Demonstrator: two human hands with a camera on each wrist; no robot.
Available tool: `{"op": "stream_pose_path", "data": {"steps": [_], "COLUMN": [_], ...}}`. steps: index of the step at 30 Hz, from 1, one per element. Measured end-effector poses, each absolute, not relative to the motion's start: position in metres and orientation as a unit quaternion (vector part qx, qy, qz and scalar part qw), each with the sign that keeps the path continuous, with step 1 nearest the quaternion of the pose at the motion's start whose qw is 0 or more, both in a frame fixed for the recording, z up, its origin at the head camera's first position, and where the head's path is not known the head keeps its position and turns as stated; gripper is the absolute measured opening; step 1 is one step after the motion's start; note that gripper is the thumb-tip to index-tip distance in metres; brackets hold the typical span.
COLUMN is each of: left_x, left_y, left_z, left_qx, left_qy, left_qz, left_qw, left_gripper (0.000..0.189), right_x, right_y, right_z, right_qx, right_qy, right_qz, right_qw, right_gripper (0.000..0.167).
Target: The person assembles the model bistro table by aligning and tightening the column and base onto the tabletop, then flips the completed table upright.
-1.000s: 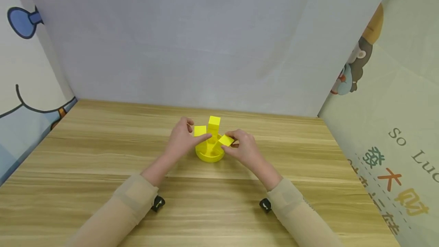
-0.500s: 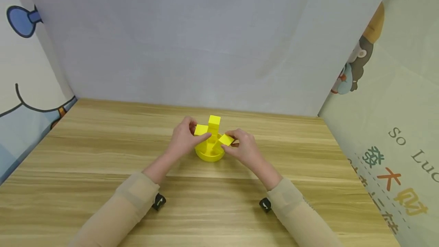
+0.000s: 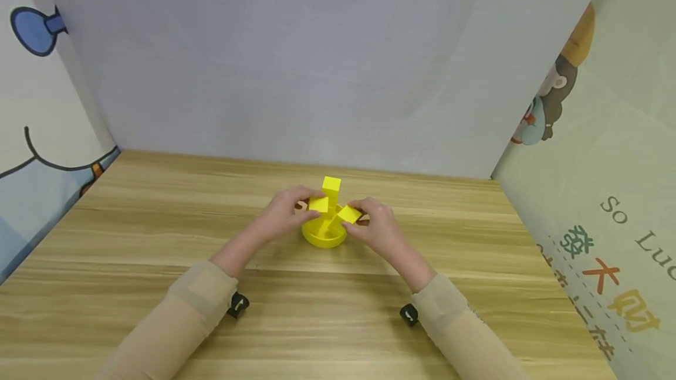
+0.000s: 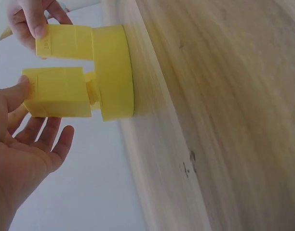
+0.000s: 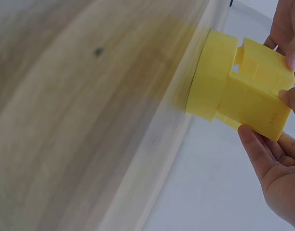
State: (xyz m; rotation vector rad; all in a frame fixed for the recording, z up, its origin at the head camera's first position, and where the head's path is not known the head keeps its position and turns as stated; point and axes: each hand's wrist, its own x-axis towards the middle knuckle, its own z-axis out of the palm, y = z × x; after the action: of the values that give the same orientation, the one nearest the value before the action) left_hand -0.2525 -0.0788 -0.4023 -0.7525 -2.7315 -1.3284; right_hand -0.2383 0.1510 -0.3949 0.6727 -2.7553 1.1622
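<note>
A round yellow dish-like base (image 3: 324, 243) sits on the wooden table, with three yellow rectangular blocks rising from it. My left hand (image 3: 282, 213) pinches the top of the left block (image 3: 318, 204) between thumb and fingers. In the left wrist view that block (image 4: 58, 94) stands with a narrow gap above the base wall (image 4: 113, 72). On the other side, my right hand (image 3: 380, 228) grips the tilted right block (image 3: 349, 214) near its top. The right wrist view shows small marks on this block (image 5: 253, 108). Behind both, the back block (image 3: 331, 185) stands upright, untouched.
The wood-grain table (image 3: 327, 321) extends around the base on every side. A pale grey backdrop (image 3: 317, 63) rises behind it, with printed cloth panels (image 3: 623, 151) at left and right. Black wrist devices (image 3: 239, 305) sit at both cuffs.
My left hand's fingers have come round the left block and now pinch it. That block has shifted right, toward the middle. The right hand and its block have stayed put.
</note>
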Motion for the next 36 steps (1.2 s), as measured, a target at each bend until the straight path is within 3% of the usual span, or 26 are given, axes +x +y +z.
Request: {"op": "stream_pose_path", "data": {"steps": [8,17,24,36], "left_x": [-0.251,-0.247,-0.247,-0.247], "left_y": [-0.082,-0.065,-0.049,-0.049], "left_z": [-0.403,-0.405,-0.404,-0.405], "left_qx": [-0.246,-0.118,-0.080,-0.072], "left_qy": [-0.871,-0.879,-0.886,-0.877], "left_qz": [-0.425,-0.462,-0.453,-0.473], "left_qw": [-0.005,0.023,0.057,0.054], "left_gripper": [0.040,0.068,0.060,0.050], "right_x": [-0.239,-0.238,-0.237,-0.237], "right_y": [0.151,0.151,0.151,0.150], "right_z": [-0.395,-0.396,-0.396,-0.397], "right_qx": [0.223,0.217,0.219,0.219], "right_qy": [-0.897,-0.899,-0.898,-0.898], "right_qz": [0.380,0.378,0.379,0.378], "right_qw": [0.039,0.036,0.043,0.045], "right_gripper": [0.036,0.036,0.035,0.034]}}
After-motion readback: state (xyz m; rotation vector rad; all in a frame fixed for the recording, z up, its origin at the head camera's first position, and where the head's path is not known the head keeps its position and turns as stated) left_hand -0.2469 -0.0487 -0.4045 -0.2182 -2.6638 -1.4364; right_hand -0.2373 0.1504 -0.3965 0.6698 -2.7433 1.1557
